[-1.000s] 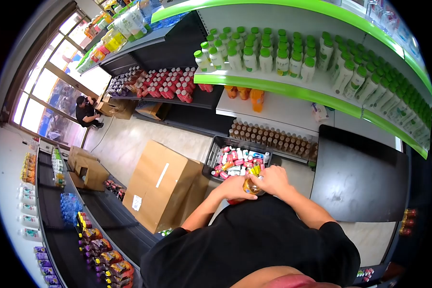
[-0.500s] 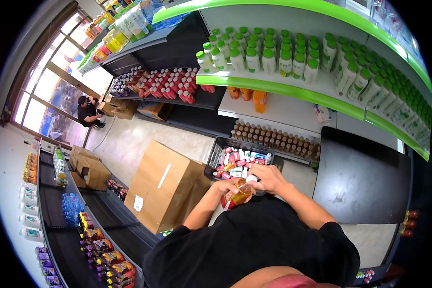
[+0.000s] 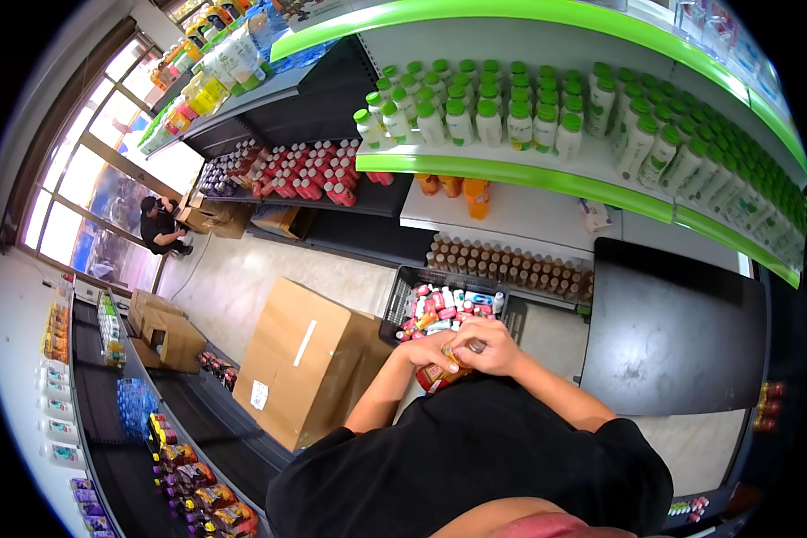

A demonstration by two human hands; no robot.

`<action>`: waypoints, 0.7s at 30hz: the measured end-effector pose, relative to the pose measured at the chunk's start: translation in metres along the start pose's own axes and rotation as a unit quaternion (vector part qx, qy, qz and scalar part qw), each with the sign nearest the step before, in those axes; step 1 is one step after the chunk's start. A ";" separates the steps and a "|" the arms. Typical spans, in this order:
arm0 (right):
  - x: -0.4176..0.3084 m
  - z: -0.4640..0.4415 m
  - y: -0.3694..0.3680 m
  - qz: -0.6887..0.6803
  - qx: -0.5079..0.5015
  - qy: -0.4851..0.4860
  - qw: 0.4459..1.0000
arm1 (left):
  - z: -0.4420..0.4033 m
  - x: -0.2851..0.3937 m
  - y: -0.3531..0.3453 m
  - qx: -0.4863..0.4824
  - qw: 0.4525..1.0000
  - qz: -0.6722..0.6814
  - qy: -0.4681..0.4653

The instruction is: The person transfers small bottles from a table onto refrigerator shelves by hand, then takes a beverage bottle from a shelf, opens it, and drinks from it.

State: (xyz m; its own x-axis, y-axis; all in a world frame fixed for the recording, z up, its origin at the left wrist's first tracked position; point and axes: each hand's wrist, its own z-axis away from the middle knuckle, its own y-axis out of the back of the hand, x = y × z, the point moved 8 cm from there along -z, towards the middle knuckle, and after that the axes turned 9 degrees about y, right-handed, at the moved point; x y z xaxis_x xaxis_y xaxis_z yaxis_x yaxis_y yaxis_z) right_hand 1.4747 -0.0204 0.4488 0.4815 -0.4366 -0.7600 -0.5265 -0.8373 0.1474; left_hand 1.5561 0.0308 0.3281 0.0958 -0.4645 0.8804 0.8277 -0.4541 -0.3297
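Observation:
Close to my chest, a clear drink bottle (image 3: pixel 434 378) of amber liquid with a red label is held at a tilt. My left hand (image 3: pixel 430 351) wraps round its body. Curled fingers of my right hand (image 3: pixel 493 348) close on the bottle's top end. A small brownish-grey piece, perhaps the cap, shows between those fingers; the neck is mostly hidden. Just beyond my hands sits a black plastic crate (image 3: pixel 391 309) holding many small bottles with pink, white and orange parts.
A large cardboard box (image 3: pixel 287 359) stands left of the crate. At right is a black tabletop (image 3: pixel 681 332). Ahead, a green-edged shelf (image 3: pixel 511 170) bears rows of green-capped white bottles, with brown bottles (image 3: pixel 511 264) lower down. A person (image 3: pixel 161 226) crouches by the far doors.
My right hand has closed further over the bottle's top, hiding the white part seen there earlier. My hands have come closer together, and the view has shifted slightly.

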 end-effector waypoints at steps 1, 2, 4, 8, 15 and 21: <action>-0.003 -0.005 0.006 0.043 0.004 0.010 0.999 | 0.002 0.013 -0.004 0.021 1.000 0.003 -0.017; -0.009 -0.011 0.012 0.087 0.008 0.020 0.996 | 0.007 0.034 -0.013 0.043 0.999 0.005 -0.034; -0.013 -0.018 0.022 0.133 0.006 -0.007 0.991 | 0.004 0.045 -0.015 0.026 0.999 -0.035 -0.030; -0.016 -0.015 0.036 0.203 -0.019 0.001 0.979 | -0.006 0.036 -0.011 0.000 0.999 -0.029 -0.021; -0.017 -0.001 0.055 0.174 0.005 0.003 0.985 | -0.016 0.031 -0.007 0.006 0.999 -0.038 -0.025; 0.039 0.064 0.121 0.160 0.227 -0.105 0.955 | -0.011 0.071 -0.012 0.081 0.990 0.084 -0.084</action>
State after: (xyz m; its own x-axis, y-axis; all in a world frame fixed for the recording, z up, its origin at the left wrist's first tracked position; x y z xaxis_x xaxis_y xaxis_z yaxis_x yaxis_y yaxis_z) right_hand 1.3851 -0.1184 0.3964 0.1185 -0.5313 -0.8388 -0.8959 -0.4215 0.1404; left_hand 1.5470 -0.0049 0.3912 0.3194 -0.3848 0.8660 0.8684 -0.2469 -0.4300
